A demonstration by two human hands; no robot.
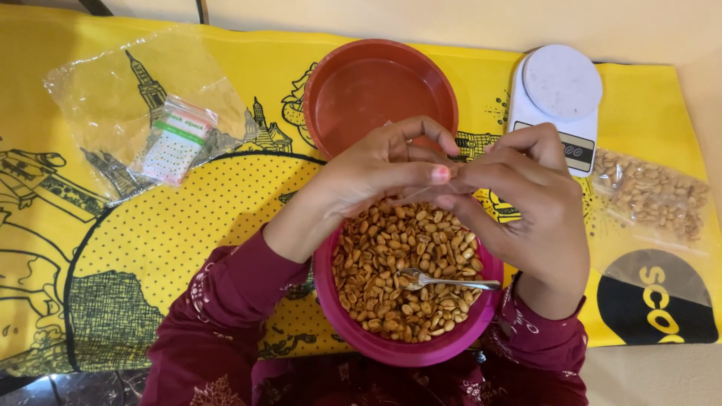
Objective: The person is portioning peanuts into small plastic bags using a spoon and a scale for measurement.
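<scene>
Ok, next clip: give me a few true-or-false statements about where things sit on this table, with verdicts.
1. A spoon lies in the bowl of nuts. True.
2. The red bowl is full of nuts. False: it holds none.
3. The scale has a bag on its round plate. False: the plate is bare; the bag of nuts lies beside the scale.
4. Both hands meet above the bowl of nuts, left hand and right hand pinching something thin and clear between their fingers. True.
5. A pack of small bags lies at the far left. True.
</scene>
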